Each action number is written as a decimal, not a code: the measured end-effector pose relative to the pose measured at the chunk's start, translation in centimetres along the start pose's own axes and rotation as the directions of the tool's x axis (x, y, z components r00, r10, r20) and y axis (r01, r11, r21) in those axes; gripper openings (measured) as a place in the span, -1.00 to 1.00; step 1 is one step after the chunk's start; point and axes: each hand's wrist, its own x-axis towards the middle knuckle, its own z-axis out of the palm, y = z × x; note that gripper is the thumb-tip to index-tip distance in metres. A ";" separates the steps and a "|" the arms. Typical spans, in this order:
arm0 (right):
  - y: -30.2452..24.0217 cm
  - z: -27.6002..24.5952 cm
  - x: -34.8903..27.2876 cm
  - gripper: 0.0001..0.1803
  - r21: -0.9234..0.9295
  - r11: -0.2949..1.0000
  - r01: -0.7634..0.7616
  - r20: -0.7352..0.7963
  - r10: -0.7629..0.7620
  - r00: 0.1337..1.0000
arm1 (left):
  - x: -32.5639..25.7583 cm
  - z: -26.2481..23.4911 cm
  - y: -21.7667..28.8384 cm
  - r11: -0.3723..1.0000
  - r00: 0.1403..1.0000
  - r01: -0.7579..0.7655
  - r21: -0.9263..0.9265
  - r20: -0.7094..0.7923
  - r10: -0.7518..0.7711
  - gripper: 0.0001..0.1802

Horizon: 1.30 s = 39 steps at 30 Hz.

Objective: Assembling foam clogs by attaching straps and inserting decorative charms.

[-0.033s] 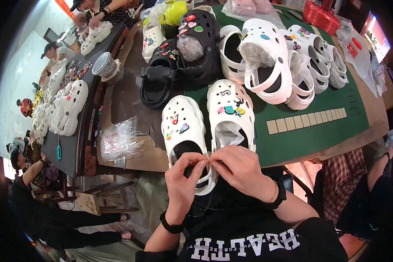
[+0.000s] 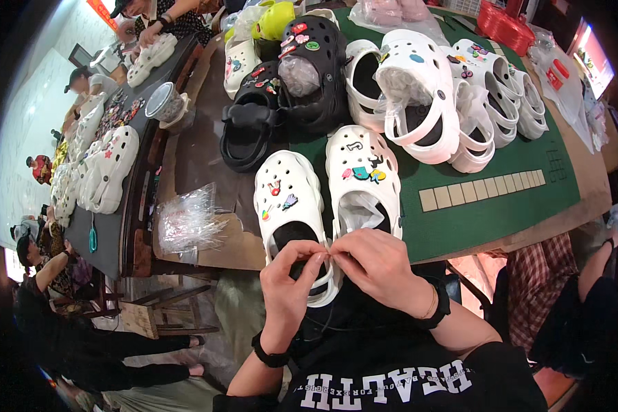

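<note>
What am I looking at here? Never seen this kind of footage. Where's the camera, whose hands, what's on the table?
No robot here: a person works with bare hands. The single picture comes from a wide fisheye camera worn on the person's head, looking down, so straight edges bend near the rim and the forearms enter from below.

The left hand and right hand meet fingertip to fingertip over the heel of a white clog, pinching something too small to identify. A second white clog, with coloured charms, lies beside it. Both rest on a table with a green mat. Farther back lie black clogs and more white clogs. A clear plastic bag lies to the left. Other people work at the next table.
</note>
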 end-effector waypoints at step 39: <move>-0.6 -0.5 -2.9 -0.70 -0.301 0.941 0.157 0.245 -0.083 0.966 | -1.0 -1.0 1.5 0.971 0.920 -0.174 0.165 -0.326 0.220 -0.69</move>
